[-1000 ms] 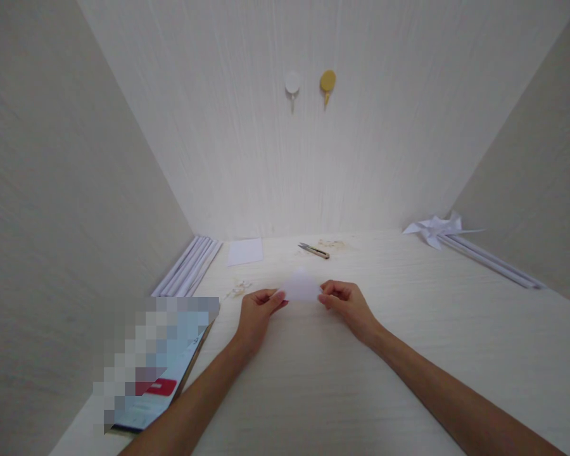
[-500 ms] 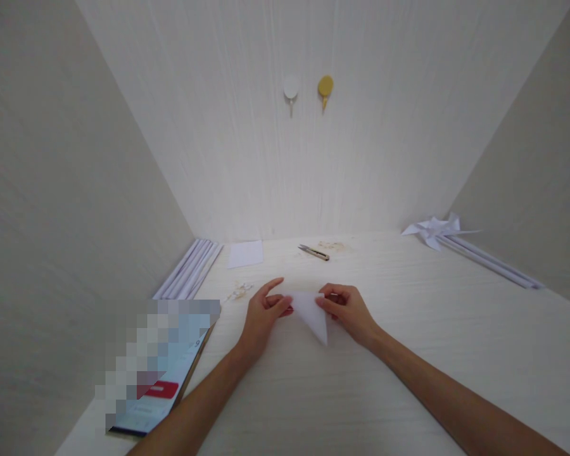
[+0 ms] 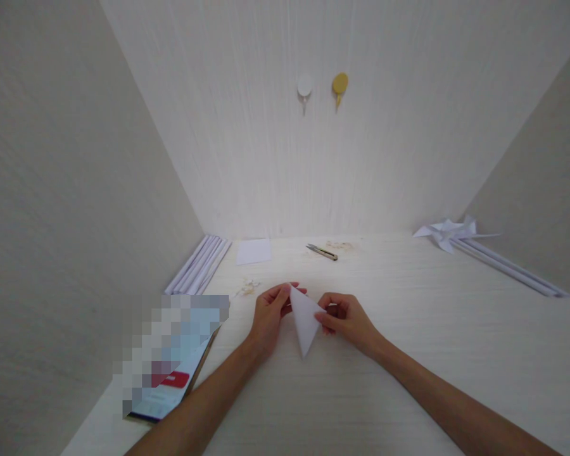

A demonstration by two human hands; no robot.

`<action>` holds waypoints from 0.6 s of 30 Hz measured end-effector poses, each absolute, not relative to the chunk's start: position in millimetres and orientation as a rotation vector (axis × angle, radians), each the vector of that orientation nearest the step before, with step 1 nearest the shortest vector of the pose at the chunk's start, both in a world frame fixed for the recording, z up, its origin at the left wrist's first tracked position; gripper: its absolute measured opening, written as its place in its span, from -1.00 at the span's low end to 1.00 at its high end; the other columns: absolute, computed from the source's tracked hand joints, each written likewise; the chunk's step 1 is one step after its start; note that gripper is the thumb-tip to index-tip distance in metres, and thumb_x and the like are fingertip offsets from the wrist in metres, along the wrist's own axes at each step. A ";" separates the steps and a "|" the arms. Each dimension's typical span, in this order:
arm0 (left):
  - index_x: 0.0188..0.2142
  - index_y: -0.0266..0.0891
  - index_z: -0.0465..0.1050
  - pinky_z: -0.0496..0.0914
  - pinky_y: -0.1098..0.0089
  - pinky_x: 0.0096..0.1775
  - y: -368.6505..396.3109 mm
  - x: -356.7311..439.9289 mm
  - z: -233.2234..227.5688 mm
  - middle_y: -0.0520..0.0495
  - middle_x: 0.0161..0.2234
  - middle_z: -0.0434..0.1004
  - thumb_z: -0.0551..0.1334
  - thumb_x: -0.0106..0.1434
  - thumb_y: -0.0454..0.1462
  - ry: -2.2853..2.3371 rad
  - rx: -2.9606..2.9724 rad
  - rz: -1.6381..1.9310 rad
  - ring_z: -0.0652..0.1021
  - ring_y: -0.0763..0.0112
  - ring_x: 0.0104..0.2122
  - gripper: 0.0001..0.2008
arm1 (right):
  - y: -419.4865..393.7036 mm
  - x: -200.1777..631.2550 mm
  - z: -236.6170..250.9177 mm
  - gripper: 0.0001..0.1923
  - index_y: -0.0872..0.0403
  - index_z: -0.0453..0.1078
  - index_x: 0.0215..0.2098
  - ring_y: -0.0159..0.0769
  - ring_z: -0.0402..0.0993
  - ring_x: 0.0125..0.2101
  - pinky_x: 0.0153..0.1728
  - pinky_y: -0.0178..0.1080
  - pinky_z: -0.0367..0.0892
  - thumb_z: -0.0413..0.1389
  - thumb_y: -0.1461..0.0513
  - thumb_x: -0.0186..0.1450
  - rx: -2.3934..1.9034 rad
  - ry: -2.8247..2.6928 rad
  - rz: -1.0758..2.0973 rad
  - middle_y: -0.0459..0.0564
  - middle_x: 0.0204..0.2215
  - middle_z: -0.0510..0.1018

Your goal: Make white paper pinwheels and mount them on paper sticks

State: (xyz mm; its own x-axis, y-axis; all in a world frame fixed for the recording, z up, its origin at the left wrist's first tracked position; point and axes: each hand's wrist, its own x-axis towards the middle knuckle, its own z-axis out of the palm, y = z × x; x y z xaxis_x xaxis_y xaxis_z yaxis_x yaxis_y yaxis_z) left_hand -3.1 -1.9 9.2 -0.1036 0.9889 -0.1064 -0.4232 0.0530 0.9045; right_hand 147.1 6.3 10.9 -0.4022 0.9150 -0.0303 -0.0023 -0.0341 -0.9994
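A small piece of white paper point(image 3: 306, 322), folded to a triangle, is held between my two hands with its sharp point facing down toward me. My left hand point(image 3: 272, 315) pinches its upper left corner between thumb and fingers. At the right edge, my right hand point(image 3: 344, 316) grips the paper with the thumb on top and the fingers curled behind. Thread snips point(image 3: 322, 252) lie on the table beyond my hands. To their left rests a flat white paper square point(image 3: 253, 251).
Rolled white paper tubes point(image 3: 197, 266) lie by the left wall, behind a partly blurred phone or tablet point(image 3: 171, 380). A paper pinwheel point(image 3: 445, 233) with paper sticks point(image 3: 508, 266) lies along the right wall. One white hook point(image 3: 304, 87) and one yellow hook point(image 3: 340, 85) are on the back wall.
The folded paper has turned, so its point has swung left and down. My left fingers have closed in on its corner. The whole view has shifted slightly.
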 end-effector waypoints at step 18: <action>-0.46 -0.36 0.44 0.32 0.42 -0.39 -2.0 -0.3 12.5 -0.14 -0.51 0.54 0.22 -0.05 -0.21 1.084 0.761 1.446 0.47 0.43 -0.50 -0.78 | 6.4 146.9 7.3 -0.76 0.11 0.21 -0.63 -0.53 0.20 -0.75 -0.70 -0.40 0.07 0.18 0.16 -0.08 -0.999 -1.540 1.507 -0.20 -0.80 0.32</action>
